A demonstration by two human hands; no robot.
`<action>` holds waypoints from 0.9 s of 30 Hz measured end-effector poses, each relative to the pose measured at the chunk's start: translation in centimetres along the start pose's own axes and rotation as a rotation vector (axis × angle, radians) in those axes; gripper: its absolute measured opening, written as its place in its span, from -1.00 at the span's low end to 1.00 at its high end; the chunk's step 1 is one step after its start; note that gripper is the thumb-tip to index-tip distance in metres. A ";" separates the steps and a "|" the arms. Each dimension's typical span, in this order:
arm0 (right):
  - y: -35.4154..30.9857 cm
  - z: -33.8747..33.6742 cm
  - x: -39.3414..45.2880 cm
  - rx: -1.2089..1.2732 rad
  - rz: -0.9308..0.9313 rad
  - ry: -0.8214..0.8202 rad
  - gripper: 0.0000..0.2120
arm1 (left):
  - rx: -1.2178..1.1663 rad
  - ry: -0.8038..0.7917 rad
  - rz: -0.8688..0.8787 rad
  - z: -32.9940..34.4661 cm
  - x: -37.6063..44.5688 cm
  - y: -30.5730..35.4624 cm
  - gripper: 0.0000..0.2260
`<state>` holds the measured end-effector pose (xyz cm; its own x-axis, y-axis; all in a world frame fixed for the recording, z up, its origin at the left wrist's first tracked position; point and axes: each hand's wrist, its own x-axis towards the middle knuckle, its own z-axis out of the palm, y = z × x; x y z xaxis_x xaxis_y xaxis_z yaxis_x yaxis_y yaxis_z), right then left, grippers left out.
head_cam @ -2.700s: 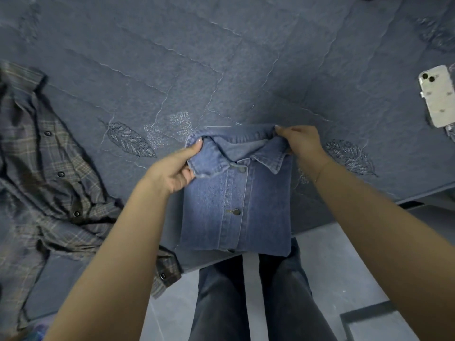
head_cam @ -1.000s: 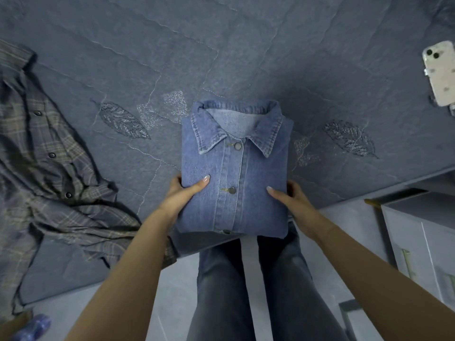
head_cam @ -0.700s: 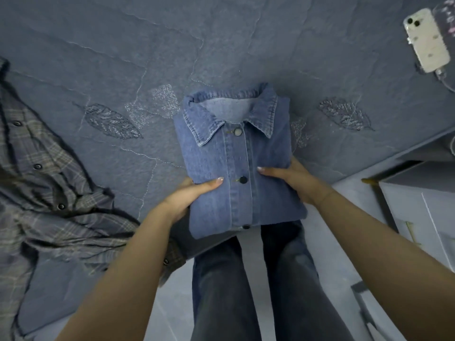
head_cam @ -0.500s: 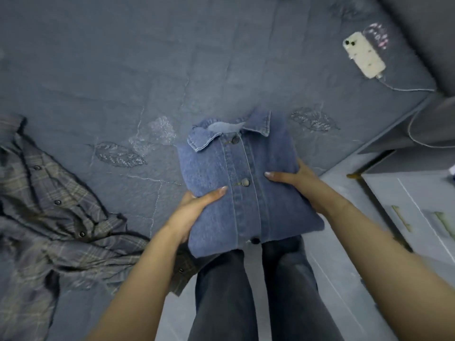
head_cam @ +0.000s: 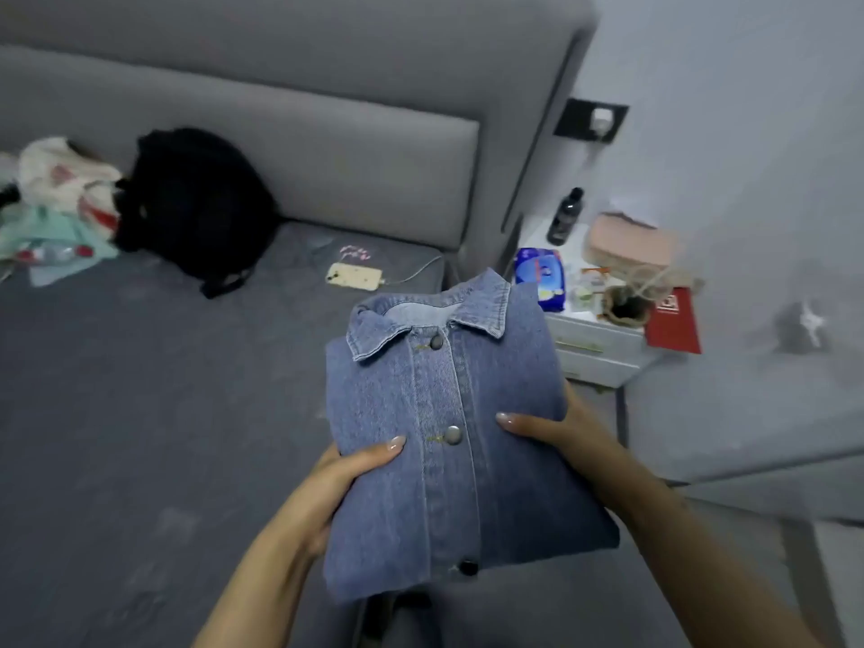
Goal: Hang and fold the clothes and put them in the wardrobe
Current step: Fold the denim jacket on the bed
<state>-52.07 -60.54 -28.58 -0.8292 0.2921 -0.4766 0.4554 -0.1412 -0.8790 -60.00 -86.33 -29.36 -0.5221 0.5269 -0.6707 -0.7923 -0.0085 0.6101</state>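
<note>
A folded blue denim shirt (head_cam: 449,427), collar up and buttons facing me, is held in the air above the bed's near right corner. My left hand (head_cam: 336,479) grips its left edge, thumb on top and fingers underneath. My right hand (head_cam: 561,432) grips the right edge the same way. The plaid shirt is out of view.
The grey bed (head_cam: 140,413) fills the left, with a padded headboard (head_cam: 327,147). On it lie a black backpack (head_cam: 196,203), a pile of light clothes (head_cam: 56,212) and a charging phone (head_cam: 354,276). A cluttered white nightstand (head_cam: 594,348) stands at right by the wall.
I have lifted the folded denim shirt off the bed with both hands, and my view has swung up and right toward the headboard and nightstand. The plaid shirt has left the view.
</note>
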 end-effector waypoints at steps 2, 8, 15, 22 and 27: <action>-1.1 -5.0 -3.8 0.074 -0.046 0.106 -0.22 | 0.088 -0.096 -0.015 5.8 0.3 0.7 -0.41; -2.7 -19.2 -18.0 0.197 -0.176 0.437 -0.28 | 0.314 -0.378 -0.092 24.2 0.0 -1.1 -0.51; -1.5 -31.7 -34.8 0.302 -0.300 0.753 -0.34 | 0.514 -0.733 -0.108 43.9 -4.0 -6.9 -0.62; -1.2 -39.9 -48.5 0.354 -0.378 1.096 -0.29 | 0.705 -1.045 -0.133 61.3 -8.4 -12.5 -0.58; -3.4 -44.2 -55.1 0.326 -0.459 1.270 -0.41 | 0.750 -1.292 -0.118 72.3 -10.6 -14.1 -0.53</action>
<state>6.41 -34.31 1.43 0.0570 0.9976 0.0389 -0.0153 0.0398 -0.9991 -20.52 -30.37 -0.37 0.4803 0.8643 -0.1494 -0.2581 0.3021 0.9177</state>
